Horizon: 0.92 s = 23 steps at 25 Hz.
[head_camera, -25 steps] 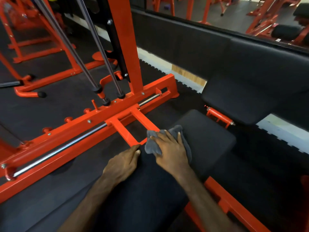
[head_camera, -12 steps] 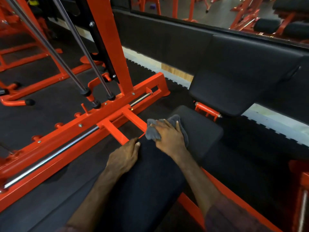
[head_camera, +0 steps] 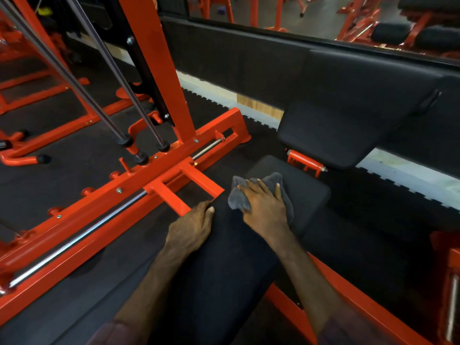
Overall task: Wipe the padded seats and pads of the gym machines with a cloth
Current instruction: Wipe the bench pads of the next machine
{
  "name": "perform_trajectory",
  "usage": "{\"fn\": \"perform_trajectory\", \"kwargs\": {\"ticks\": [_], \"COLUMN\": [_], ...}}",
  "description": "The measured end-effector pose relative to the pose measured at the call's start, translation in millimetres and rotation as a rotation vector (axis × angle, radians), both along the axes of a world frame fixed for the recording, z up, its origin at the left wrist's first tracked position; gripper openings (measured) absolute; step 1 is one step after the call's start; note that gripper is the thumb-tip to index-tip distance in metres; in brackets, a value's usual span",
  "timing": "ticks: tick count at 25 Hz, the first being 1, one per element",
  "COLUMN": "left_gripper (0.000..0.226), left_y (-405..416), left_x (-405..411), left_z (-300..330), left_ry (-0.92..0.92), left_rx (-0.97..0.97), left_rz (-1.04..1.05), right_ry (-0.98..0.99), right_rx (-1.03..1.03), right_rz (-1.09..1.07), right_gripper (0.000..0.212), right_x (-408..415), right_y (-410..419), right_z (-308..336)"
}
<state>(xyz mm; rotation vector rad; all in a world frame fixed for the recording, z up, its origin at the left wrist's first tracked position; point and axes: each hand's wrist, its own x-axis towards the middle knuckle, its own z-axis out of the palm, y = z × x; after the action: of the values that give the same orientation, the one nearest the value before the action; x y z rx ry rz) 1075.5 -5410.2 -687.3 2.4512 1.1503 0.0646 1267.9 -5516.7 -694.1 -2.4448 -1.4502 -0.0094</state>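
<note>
The right hand (head_camera: pixel 265 207) is lying flat, fingers spread, pressing the grey cloth (head_camera: pixel 258 195) onto the black padded seat (head_camera: pixel 306 192) of the bench; the cloth is sitting bunched on the seat's near-left part, one fold spilling past the seat's left edge and another showing beyond the fingertips. The left hand (head_camera: pixel 190 229) is resting on the seat's left edge, just beside the cloth, fingers straight and holding nothing; it appears to be bracing the body. The raised back pad (head_camera: pixel 348 113) is standing beyond the seat's far end, apart from both hands; the red frame rail (head_camera: pixel 119 207) and its chrome bar (head_camera: pixel 74 241) are running to the left of the seat.

Judged from this position, the step in hand is wiping the seat surface. Doing it well is likely calling for an even, flat palm, so that the whole cloth is bearing on the vinyl rather than one knuckle; for overlapping passes running from the seat's left edge to its right edge; for spreading out the bunched folds, so that more fabric is meeting the pad; and for carrying each pass over the seat's rounded far rim, where sweat tends to collect. The far right corner of the seat and the back pad beyond it are probably remaining to be covered.
</note>
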Motion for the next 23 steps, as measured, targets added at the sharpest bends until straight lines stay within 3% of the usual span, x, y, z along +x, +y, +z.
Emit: {"fn": "perform_trajectory", "kwargs": {"ticks": [3,6,11,16,20,23], "left_gripper": [0.049,0.051,0.057,0.061,0.064,0.062], "left_y": [1,4,1,9,9,6], "left_x": [3,10,15,17,18,19], "left_z": [-2,-2,-2,-6,-7,-6], "left_ry": [-0.007,-0.003,-0.01,-0.027,-0.024,-0.027], "left_rx": [-0.008,-0.013,0.0,-0.001,-0.006,0.023], "left_rz": [-0.002,-0.025,-0.048,-0.13,-0.147,-0.133], "right_ry": [-0.026,-0.059,-0.022,-0.069,-0.025,-0.046], "right_rx": [0.073,0.165,0.067,0.17,0.084,0.107], "right_rz": [0.052,0.153,-0.05,0.089,-0.104,-0.028], "right_gripper": [0.072,0.069,0.068,0.075,0.072,0.078], "right_x": [-28,-18,-5,-17,1,-24], "right_y": [-47,-29,-42,-56,-55,-91], "right_z": [-7,-8,-3,-8,-1,-6]}}
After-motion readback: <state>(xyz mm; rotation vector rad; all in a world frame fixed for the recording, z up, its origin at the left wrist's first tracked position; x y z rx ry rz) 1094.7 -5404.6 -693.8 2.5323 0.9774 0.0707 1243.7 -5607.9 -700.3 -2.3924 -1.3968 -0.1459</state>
